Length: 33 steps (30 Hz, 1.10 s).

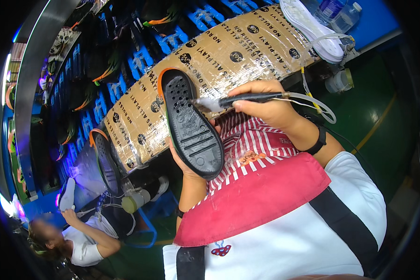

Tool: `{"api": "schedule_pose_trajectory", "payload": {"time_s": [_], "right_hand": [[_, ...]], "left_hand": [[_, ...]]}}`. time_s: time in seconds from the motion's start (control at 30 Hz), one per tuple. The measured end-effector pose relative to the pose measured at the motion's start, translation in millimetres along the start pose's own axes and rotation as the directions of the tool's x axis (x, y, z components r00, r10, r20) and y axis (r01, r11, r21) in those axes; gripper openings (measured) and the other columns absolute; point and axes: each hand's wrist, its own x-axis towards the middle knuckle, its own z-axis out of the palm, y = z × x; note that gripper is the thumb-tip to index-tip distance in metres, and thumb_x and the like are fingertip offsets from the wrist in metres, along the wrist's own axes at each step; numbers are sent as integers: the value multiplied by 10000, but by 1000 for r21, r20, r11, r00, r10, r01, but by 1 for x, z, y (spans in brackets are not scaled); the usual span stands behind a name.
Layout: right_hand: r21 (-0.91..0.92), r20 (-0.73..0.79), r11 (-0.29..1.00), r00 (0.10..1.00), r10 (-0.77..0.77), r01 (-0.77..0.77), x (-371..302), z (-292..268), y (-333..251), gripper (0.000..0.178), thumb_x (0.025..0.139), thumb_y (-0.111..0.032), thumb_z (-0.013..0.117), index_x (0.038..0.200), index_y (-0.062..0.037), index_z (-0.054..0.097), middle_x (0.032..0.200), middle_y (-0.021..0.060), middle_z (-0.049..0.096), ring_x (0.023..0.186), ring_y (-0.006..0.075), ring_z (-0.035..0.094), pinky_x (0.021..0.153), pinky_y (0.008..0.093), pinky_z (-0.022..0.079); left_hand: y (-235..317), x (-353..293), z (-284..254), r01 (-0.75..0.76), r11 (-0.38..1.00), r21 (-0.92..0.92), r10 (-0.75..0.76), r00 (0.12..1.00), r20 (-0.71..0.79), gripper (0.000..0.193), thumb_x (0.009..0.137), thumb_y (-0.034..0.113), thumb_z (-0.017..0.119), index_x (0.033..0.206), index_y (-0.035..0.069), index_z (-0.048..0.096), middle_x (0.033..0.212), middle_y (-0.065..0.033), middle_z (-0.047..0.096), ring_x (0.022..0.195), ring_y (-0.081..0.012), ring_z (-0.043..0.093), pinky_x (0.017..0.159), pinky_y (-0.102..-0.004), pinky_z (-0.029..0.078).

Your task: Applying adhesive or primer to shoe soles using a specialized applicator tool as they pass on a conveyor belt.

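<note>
In my left hand (184, 167) lies a black shoe sole (193, 128) with an orange rim at its heel end. Its inner face is turned up, showing a cluster of round holes and several crosswise grooves. My fingers grip it from beneath and along its left edge, partly hidden by it. My right hand (264, 103) is closed round the black handle of a glue brush (252, 97), which has a clear tube running from its back end. The whitish bristles are over the sole's right edge, their tip at the holes; whether they touch is hard to tell.
A cardboard-covered bench (238, 51) stretches before me, with a white sole (315, 32) and plastic bottles (347, 17) at its far right. Blue racks (172, 39) holding shoe parts stand behind it. Another sole (106, 161) rests at the left, near a seated co-worker (81, 238) holding a white sole.
</note>
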Motion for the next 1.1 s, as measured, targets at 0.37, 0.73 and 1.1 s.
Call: {"api": "schedule_pose_trajectory", "payload": {"time_s": [0.37,0.73,1.1], "right_hand": [[-437,-189,794,820,-541,423,36,33,-27,163,726,-131,648,836,-12,651,746,147,646,659,256,634,593,323,480],[-606,184,517,739,-648,605,49,47,-17,148,691,-117,661,813,-44,622,694,115,601,646,284,594,595,381,470],[-696,201,448,750,-630,562,44,50,-26,161,703,-145,627,818,-32,623,705,128,615,701,300,614,633,398,487]], "left_hand": [[-26,28,31,-77,996,-48,79,996,42,859,790,720,329,1319,44,370,1226,-188,490,1092,-361,511,944,-476,414],[-27,25,23,-104,995,11,102,988,115,868,784,728,330,1317,44,373,1228,-184,488,1098,-357,506,950,-474,406],[-33,26,19,-144,990,14,141,983,118,876,777,735,331,1314,44,375,1231,-181,486,1105,-353,500,956,-472,399]]}}
